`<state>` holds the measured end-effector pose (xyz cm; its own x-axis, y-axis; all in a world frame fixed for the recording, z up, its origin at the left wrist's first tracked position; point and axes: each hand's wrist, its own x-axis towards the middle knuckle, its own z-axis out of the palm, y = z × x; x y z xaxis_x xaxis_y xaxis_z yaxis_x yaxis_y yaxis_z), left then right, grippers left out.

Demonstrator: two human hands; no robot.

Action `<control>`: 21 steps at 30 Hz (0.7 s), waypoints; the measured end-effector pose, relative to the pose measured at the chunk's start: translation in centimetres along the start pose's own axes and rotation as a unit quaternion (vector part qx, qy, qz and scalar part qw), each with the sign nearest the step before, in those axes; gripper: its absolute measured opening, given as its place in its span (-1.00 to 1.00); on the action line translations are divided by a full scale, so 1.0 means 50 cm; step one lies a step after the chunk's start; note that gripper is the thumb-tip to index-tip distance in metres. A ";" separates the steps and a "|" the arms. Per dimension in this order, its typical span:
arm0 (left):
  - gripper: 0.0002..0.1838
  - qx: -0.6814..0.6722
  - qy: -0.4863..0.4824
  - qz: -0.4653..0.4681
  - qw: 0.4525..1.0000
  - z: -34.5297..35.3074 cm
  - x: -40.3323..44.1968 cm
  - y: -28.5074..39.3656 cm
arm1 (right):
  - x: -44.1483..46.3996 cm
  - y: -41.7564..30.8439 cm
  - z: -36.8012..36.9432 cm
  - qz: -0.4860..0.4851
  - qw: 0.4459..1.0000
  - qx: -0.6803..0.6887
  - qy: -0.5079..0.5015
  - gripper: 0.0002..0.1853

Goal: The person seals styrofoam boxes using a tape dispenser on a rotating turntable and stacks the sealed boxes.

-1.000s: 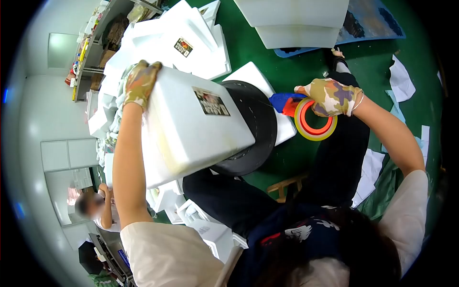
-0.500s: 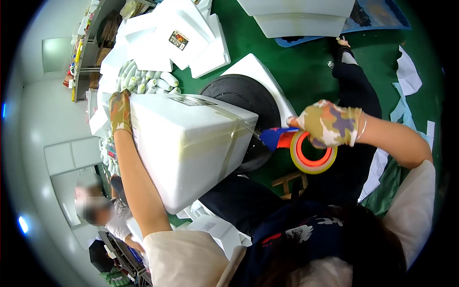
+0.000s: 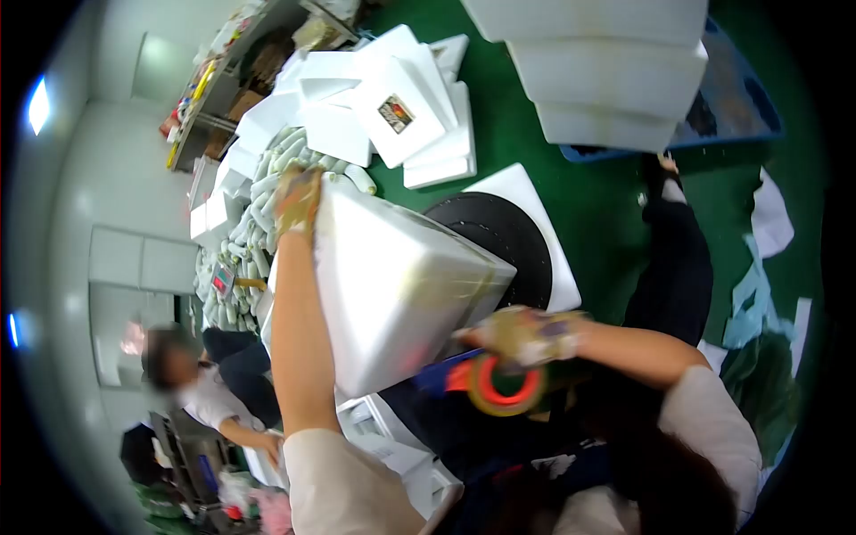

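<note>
A white foam box (image 3: pixel 370 285) stands tilted before me on a round black disc (image 3: pixel 499 223), with clear tape around its edge. My left hand (image 3: pixel 299 198), in a camouflage-patterned glove, grips the box's far left corner. My right hand (image 3: pixel 526 337), gloved alike and blurred, is closed around a tape dispenser (image 3: pixel 441 374). The dispenser is blue and red and carries a roll of tape (image 3: pixel 506 385) with an orange core. It sits low beside the box's near right side; whether it touches the box I cannot tell.
White foam lids (image 3: pixel 406 111) are piled beyond the box, near a heap of pale green, elongated vegetables (image 3: pixel 267 196). Stacked foam boxes (image 3: pixel 606 80) stand on a blue tray (image 3: pixel 736 98) at the top right. Another person (image 3: pixel 209 392) is at the left.
My right hand has brought the tape dispenser down and left, from the box's far right edge to its near side. The left hand keeps its hold, and the whole view has shifted.
</note>
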<state>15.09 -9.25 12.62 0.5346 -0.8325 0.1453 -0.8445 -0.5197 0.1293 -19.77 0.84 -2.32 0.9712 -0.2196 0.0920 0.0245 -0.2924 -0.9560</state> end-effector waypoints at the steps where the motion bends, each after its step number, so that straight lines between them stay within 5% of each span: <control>1: -0.44 -0.005 -0.005 -0.007 1.000 -0.001 -0.002 0.021 | -0.044 0.046 -0.008 -0.108 0.988 -0.047 0.097 -0.47; 3: -0.47 -0.028 -0.002 0.015 0.999 -0.025 -0.024 0.067 | -0.092 -0.136 -0.174 0.042 0.994 -0.102 -0.003 -0.46; 5: -0.51 -0.136 -0.035 0.090 0.986 -0.070 -0.053 0.067 | -0.089 -0.219 -0.241 0.020 0.952 -0.268 0.149 -0.49; 6: -0.54 -0.308 -0.020 0.123 0.943 -0.078 -0.072 0.033 | -0.057 -0.242 -0.270 -0.048 0.928 -0.295 0.223 -0.52; 8: -0.53 -0.395 0.045 0.211 0.893 -0.097 -0.112 -0.078 | 0.026 -0.289 -0.321 -0.124 0.875 -0.350 0.311 -0.54; 9: -0.54 -0.332 0.112 0.206 0.914 -0.145 -0.197 -0.087 | 0.068 -0.307 -0.338 -0.135 0.852 -0.383 0.330 -0.54; 11: -0.56 -0.482 0.082 0.116 0.865 -0.173 -0.347 -0.161 | 0.144 -0.295 -0.357 -0.197 0.817 -0.450 0.302 -0.54; 12: -0.54 -0.401 0.070 0.043 0.913 -0.147 -0.405 -0.230 | 0.166 -0.278 -0.362 -0.166 0.812 -0.490 0.270 -0.54; 13: -0.44 -0.490 0.037 0.022 0.871 -0.101 -0.470 -0.281 | 0.181 -0.272 -0.355 -0.155 0.813 -0.502 0.250 -0.53; 15: -0.10 -0.423 -0.028 0.077 0.902 -0.007 -0.584 -0.293 | 0.195 -0.224 -0.342 -0.118 0.776 -0.576 0.231 -0.52; 17: 0.01 -0.531 -0.032 0.039 0.846 0.094 -0.651 -0.237 | 0.199 -0.147 -0.341 -0.161 0.791 -0.540 0.238 -0.53; 20: -0.15 -0.638 -0.055 -0.090 0.763 0.226 -0.633 -0.193 | 0.213 -0.083 -0.319 -0.168 0.821 -0.477 0.267 -0.54; 21: -0.15 -0.518 0.045 -0.021 0.854 0.247 -0.618 -0.192 | 0.221 -0.069 -0.307 -0.166 0.823 -0.475 0.266 -0.54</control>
<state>6.27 19.10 -5.22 0.6031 -0.7749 0.1893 -0.3688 -0.0604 0.9275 -12.78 -14.87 6.26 0.7018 -0.2836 0.6535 -0.1739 -0.9578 -0.2289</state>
